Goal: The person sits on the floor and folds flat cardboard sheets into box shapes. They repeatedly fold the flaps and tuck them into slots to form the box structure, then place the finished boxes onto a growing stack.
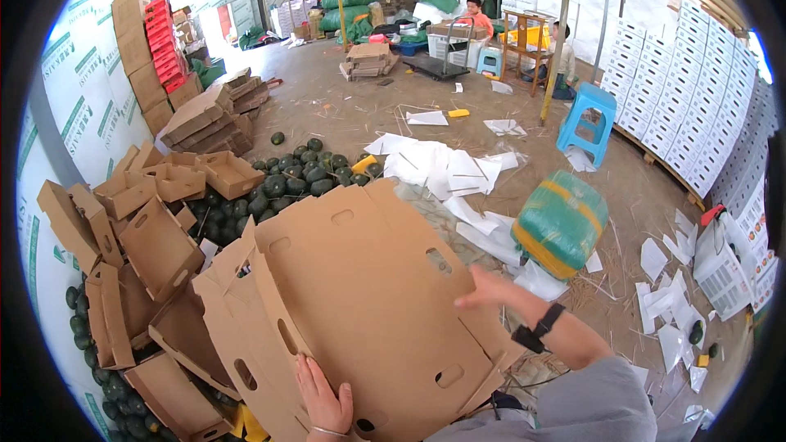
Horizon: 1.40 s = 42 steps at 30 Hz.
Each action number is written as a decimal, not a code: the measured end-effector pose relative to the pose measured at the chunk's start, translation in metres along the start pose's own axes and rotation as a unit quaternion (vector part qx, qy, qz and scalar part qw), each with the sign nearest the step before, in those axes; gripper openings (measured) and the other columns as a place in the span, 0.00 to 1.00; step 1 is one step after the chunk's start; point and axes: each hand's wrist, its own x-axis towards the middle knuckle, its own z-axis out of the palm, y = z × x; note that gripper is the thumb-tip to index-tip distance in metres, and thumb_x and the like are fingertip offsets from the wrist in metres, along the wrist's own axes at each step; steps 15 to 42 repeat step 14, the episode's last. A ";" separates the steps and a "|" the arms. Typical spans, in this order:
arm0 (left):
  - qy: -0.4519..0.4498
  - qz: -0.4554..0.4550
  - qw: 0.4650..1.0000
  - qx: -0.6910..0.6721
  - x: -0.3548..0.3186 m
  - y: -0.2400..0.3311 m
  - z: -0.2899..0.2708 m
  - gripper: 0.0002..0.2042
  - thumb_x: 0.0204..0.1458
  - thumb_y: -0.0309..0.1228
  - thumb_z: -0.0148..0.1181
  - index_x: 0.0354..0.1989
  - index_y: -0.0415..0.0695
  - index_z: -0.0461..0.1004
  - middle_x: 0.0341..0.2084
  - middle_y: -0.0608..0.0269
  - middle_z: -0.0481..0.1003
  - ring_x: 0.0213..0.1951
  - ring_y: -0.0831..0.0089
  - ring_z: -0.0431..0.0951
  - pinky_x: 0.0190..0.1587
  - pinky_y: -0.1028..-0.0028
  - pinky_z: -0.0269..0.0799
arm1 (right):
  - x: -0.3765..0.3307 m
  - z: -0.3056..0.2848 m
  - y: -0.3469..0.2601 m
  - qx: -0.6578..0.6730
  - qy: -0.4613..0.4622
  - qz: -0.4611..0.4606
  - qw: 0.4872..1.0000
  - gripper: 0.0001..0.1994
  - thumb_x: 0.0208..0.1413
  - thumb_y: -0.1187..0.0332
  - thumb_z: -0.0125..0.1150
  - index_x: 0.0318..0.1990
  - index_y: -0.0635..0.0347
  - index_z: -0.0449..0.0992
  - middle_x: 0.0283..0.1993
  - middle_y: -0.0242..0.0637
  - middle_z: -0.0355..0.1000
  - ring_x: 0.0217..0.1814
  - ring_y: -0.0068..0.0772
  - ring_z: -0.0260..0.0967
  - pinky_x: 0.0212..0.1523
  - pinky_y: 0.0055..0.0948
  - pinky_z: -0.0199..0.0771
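A large flat brown cardboard box blank (368, 278) with oval hand holes lies tilted in front of me, on top of another cardboard sheet (237, 331). My left hand (325, 397) rests near its lower left fold, fingers stretched out along the cardboard. At the right side edge is my right hand (491, 288), slightly blurred, its fingers apart and some of them hard to make out. A dark band circles that wrist. To the left, several formed open cardboard trays (162, 245) are piled beside dark green avocado-like fruit (286, 180).
Crumpled white paper (446, 168) and a green wrapped bundle (561, 221) with yellow tape lie on the right. Beyond them stand a blue stool (588, 123), a white crate (720, 266) and stacked white cartons (679, 98). Two people (476, 16) sit at the back.
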 end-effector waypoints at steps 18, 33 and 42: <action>-0.322 0.010 0.944 0.073 0.008 -0.013 -0.082 0.37 0.48 0.39 0.67 0.68 0.52 0.59 0.72 0.47 0.41 0.68 0.45 0.55 0.67 0.47 0.51 | -0.026 0.005 -0.136 -0.391 -0.273 -0.359 0.802 0.35 0.49 0.67 0.61 0.68 0.49 0.60 0.66 0.64 0.55 0.59 0.52 0.66 0.53 0.43 0.75; -0.322 0.010 0.944 0.073 0.008 -0.013 -0.082 0.37 0.48 0.39 0.67 0.68 0.52 0.59 0.72 0.47 0.41 0.68 0.45 0.55 0.67 0.47 0.51 | -0.026 0.005 -0.136 -0.391 -0.273 -0.359 0.802 0.35 0.49 0.67 0.61 0.68 0.49 0.60 0.66 0.64 0.55 0.59 0.52 0.66 0.53 0.43 0.75; -0.322 0.010 0.944 0.073 0.008 -0.013 -0.082 0.37 0.48 0.39 0.67 0.68 0.52 0.59 0.72 0.47 0.41 0.68 0.45 0.55 0.67 0.47 0.51 | -0.026 0.005 -0.136 -0.391 -0.273 -0.359 0.802 0.35 0.49 0.67 0.61 0.68 0.49 0.60 0.66 0.64 0.55 0.59 0.52 0.66 0.53 0.43 0.75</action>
